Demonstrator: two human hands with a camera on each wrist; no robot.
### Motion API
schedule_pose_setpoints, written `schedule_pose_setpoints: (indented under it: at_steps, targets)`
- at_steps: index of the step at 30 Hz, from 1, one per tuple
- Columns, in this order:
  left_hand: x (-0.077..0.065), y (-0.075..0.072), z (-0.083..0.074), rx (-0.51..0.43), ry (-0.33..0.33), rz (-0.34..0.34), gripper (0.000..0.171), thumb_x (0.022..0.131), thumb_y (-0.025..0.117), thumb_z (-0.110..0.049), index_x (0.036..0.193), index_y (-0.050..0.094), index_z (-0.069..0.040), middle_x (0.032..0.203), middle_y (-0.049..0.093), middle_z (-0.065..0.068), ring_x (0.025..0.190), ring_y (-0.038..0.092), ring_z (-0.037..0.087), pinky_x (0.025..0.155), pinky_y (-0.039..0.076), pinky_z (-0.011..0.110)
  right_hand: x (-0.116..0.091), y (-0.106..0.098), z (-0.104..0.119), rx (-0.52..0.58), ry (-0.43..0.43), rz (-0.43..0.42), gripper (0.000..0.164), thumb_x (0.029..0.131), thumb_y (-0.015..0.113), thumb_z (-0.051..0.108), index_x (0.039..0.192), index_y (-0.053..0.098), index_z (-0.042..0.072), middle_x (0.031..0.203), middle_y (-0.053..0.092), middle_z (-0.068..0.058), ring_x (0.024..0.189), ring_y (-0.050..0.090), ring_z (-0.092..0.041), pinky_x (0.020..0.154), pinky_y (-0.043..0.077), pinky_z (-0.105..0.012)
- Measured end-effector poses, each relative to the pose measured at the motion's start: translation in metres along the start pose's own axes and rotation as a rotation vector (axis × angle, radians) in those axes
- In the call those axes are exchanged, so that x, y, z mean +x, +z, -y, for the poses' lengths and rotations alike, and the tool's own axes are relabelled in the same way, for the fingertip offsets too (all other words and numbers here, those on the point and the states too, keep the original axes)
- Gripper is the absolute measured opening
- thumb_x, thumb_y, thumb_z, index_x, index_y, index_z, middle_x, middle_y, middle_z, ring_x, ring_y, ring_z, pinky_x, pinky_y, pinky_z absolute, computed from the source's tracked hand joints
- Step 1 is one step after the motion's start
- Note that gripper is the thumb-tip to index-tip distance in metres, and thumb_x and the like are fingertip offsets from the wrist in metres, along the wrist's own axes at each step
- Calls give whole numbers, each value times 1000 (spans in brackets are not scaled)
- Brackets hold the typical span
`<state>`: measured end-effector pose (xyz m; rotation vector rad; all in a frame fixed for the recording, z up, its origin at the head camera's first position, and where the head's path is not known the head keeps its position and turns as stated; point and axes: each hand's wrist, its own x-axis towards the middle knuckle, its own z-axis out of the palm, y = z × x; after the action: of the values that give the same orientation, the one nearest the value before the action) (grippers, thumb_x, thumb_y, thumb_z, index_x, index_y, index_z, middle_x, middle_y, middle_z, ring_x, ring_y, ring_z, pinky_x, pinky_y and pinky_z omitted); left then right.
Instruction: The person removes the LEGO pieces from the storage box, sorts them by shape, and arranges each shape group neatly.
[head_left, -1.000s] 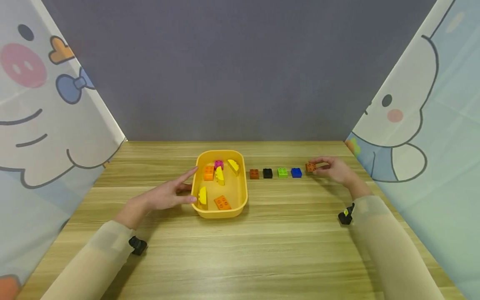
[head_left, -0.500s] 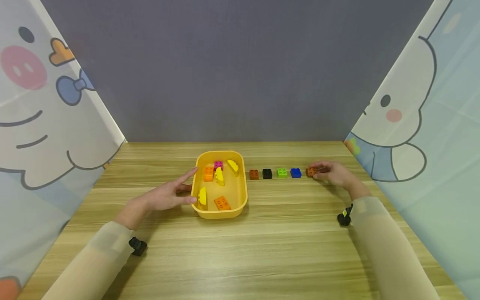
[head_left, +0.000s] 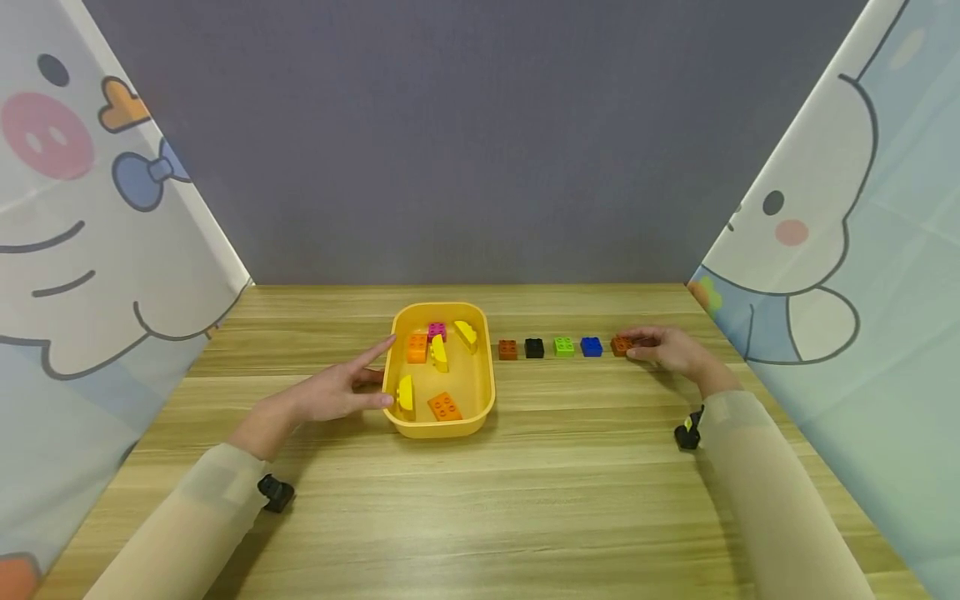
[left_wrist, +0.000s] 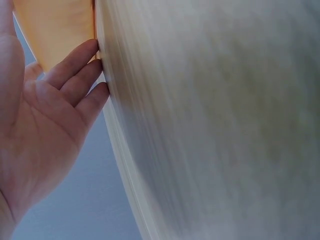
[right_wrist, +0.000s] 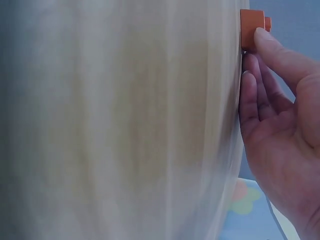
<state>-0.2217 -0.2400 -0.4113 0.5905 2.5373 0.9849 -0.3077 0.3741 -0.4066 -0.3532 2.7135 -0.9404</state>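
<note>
At the right end of a row of toy building bricks, my right hand (head_left: pixel 672 352) pinches a reddish-brown brick (head_left: pixel 620 346) between thumb and fingers. In the right wrist view this brown brick (right_wrist: pixel 252 30) sits on the table with its stud side facing up and the thumb on its near side. To its left in the row are a blue brick (head_left: pixel 591 347), a lime green brick (head_left: pixel 563 347), a black brick (head_left: pixel 534 348) and another brown brick (head_left: pixel 507 349). My left hand (head_left: pixel 330 392) rests spread against the left side of a yellow plastic box (head_left: pixel 438 430).
Inside the box lie an orange brick (head_left: pixel 417 348), a flat orange brick (head_left: pixel 445 407), a magenta brick (head_left: pixel 437 332) and several yellow curved pieces (head_left: pixel 439 353). A grey wall (head_left: pixel 472 167) rises behind the wooden table (head_left: pixel 487 517), with cartoon-printed cloths at both sides.
My right hand has brought the brown brick down and slightly nearer, into line with the blue brick in the row. The left hand stays against the box.
</note>
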Motion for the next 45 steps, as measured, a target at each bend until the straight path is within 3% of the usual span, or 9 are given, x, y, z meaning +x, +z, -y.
schedule_pose_setpoints:
  at_steps: [6,10,26,31,34,36,38,41,45]
  targets:
    - [-1,0,0,11,3,-6,104,104,72,-55,178,1,-36,162,55,28,150,53,52,125,33,77,0,0,-3,55,4,14,58,109,71,26,157,55,-3,147,65,-31,135,62,-43,94,50,-18]
    - [-1,0,1,13,0,-7,104,104,72,-56,178,2,-37,162,55,28,150,53,52,125,33,78,1,0,-6,89,13,26,60,110,70,25,159,52,-4,149,62,-32,137,60,-43,91,50,-14]
    - [1,0,3,-11,8,-1,105,103,73,-56,178,2,-37,163,55,28,151,53,51,125,34,76,3,-3,-6,96,6,32,62,110,70,26,162,49,0,156,58,-31,141,57,-45,96,50,-17]
    - [3,1,3,-34,10,9,105,104,74,-54,178,2,-35,162,55,27,151,53,50,126,34,74,1,-9,-4,113,-13,-60,59,111,69,26,163,50,5,163,54,-26,138,61,-35,96,52,-18]
    - [3,1,3,-30,9,4,105,104,73,-54,178,2,-35,162,55,27,151,53,50,126,34,74,1,-12,6,169,-55,-140,53,112,67,22,160,53,3,162,56,-22,127,65,-14,94,55,-17]
    - [2,0,2,-21,9,-1,105,104,73,-54,178,1,-36,162,55,27,151,53,50,125,34,75,0,-13,17,207,-79,-171,50,112,66,22,157,56,4,158,61,-12,119,65,-2,95,56,-16]
    - [1,0,2,-20,3,-5,104,104,73,-55,178,2,-38,163,55,27,151,53,50,126,33,75,1,-12,31,250,-94,-179,47,113,66,25,155,59,6,152,65,-3,117,65,2,96,56,-16]
    - [0,-1,2,-19,3,-1,105,104,73,-55,178,1,-38,163,54,28,151,53,50,125,34,76,4,-5,55,271,-112,-160,45,113,66,30,154,62,11,145,68,1,119,68,-4,99,57,-18]
    - [1,0,4,-18,4,9,105,104,73,-56,178,1,-38,163,54,27,151,52,51,125,34,76,13,10,85,274,-151,-98,44,114,64,32,153,63,13,150,65,-18,131,67,-26,103,58,-25]
